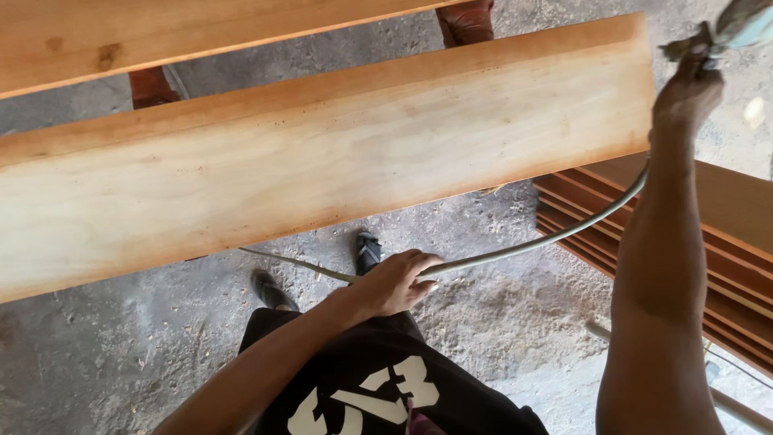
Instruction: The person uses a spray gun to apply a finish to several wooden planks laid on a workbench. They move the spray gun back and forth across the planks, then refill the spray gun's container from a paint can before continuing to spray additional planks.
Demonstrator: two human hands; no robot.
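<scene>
While left hand grips hose below plank edge, right hand holds spray gun.

A second plank lies above, grooved boards are stacked right, sawdust dusts the concrete floor.

At 1 o'clock, the tool gripped by the right hand is blurred and cut off by the edge.

Light: soft, even daylight, brightest on the wide plank.
Shadows: faint on the floor under that plank.
Blur: top-right corner beyond the plank smeared.
</scene>
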